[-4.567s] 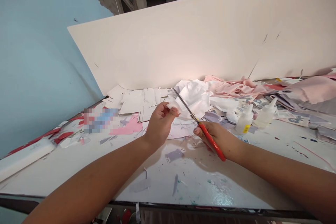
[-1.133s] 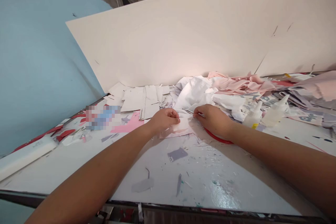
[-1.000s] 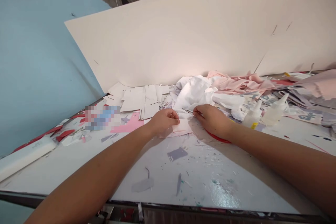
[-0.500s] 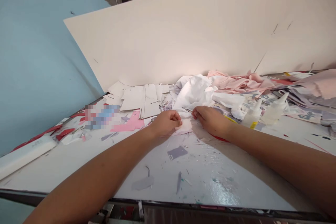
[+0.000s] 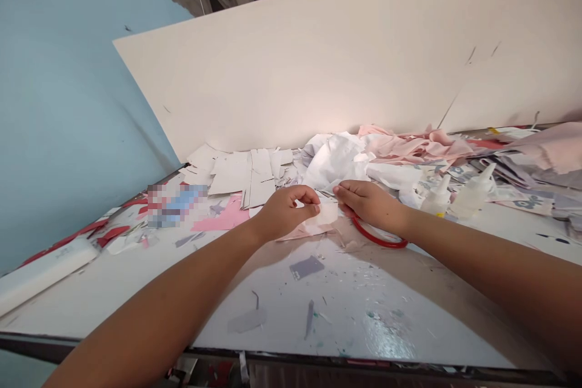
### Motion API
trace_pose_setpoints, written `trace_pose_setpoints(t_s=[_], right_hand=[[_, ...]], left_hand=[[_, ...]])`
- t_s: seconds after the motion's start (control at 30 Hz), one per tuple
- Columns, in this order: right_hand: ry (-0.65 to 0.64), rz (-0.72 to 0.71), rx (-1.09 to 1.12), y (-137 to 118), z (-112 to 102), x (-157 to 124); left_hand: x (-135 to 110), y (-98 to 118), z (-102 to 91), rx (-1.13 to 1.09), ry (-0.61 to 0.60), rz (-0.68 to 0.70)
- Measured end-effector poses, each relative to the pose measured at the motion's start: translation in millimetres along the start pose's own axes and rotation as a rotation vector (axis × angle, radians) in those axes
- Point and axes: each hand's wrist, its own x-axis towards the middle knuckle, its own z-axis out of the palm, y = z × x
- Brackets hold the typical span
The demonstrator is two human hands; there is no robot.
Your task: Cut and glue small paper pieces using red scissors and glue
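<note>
My left hand (image 5: 284, 211) pinches the left side of a small white paper piece (image 5: 325, 214) just above the white table (image 5: 373, 309). My right hand (image 5: 370, 204) is closed at the piece's right edge, fingertips touching it. Under my right wrist lies the red handle loop of the scissors (image 5: 379, 239); their blades are hidden by the hand. A pale pink scrap (image 5: 297, 232) lies on the table below the white piece.
Two glue bottles (image 5: 436, 199) stand right of my right hand. White and pink fabric and paper (image 5: 400, 154) are heaped at the back against a large cream board (image 5: 345, 66). Cut white card pieces (image 5: 245, 174) lie back left, grey scraps (image 5: 307, 267) in front.
Earlier my right hand held the red scissors up by the paper; now they lie on the table. Both hands have lifted the small white piece slightly off the pink scrap.
</note>
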Motion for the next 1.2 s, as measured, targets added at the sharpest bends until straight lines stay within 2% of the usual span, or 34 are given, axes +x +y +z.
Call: trace_pose_setpoints(t_s=[0.2, 0.27, 0.4, 0.5, 0.6, 0.67, 0.73, 0.83, 0.93, 1.0, 1.07, 1.2], right_hand=[[-0.003, 0.070, 0.401, -4, 1, -4], [-0.042, 0.073, 0.510, -10, 3, -7], [-0.124, 0.152, 0.423, -24, 8, -13], [-0.076, 0.211, 0.406, -28, 12, -14], [-0.010, 0.204, 0.497, -25, 14, -11], [0.010, 0.226, 0.567, -24, 17, -10], [0.001, 0.256, 0.649, -24, 19, -10], [-0.040, 0.283, 0.761, -28, 22, -11], [-0.066, 0.281, 0.813, -30, 23, -12], [-0.076, 0.262, 0.832, -30, 22, -12], [-0.071, 0.254, 0.847, -30, 21, -13], [-0.057, 0.257, 0.834, -29, 18, -14]], left_hand=[[0, 2, -3.3, -0.036, -0.012, -0.016], [0, 2, -2.8, -0.030, -0.014, -0.016], [0, 3, -1.1, -0.005, 0.033, -0.010], [1, 1, 0.8, -0.097, 0.101, -0.057], [1, -2, 4.9, -0.222, 0.113, -0.134], [1, -4, 8.9, -0.226, 0.147, -0.144], [-1, -3, 12.8, -0.119, 0.225, -0.091], [-4, -1, 16.4, 0.117, 0.327, 0.095], [-6, 1, 16.9, 0.241, 0.321, 0.289], [-7, 1, 16.2, 0.254, 0.299, 0.349], [-6, 2, 15.1, 0.204, 0.312, 0.315], [-3, 3, 13.0, -0.123, 0.314, 0.029]])
